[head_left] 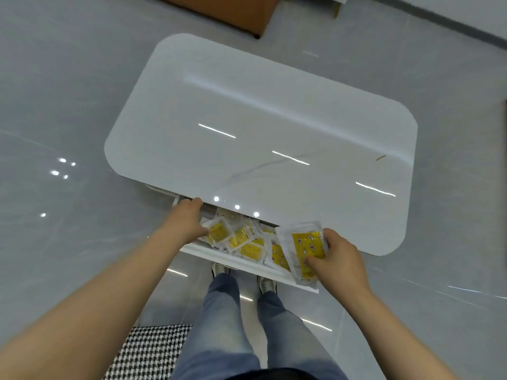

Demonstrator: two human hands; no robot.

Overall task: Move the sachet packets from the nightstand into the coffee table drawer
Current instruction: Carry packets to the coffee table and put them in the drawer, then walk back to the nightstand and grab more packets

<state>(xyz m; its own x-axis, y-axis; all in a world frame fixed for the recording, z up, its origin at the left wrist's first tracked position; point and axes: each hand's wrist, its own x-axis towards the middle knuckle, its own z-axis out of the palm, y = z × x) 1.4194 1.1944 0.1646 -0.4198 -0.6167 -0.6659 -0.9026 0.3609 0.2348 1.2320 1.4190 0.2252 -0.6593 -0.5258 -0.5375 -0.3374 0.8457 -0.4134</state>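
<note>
The white coffee table has its drawer pulled out toward me. Several yellow sachet packets in clear wrappers lie jumbled inside it. My left hand reaches into the drawer's left end, its fingers curled over a sachet there; whether it pinches that packet is unclear. My right hand holds a small stack of yellow sachets by thumb and fingers, above the drawer's right end.
Glossy grey floor tiles surround the table. My legs and shoes stand just in front of the drawer. A black-and-white houndstooth seat is at lower left. A brown furniture piece stands beyond the table.
</note>
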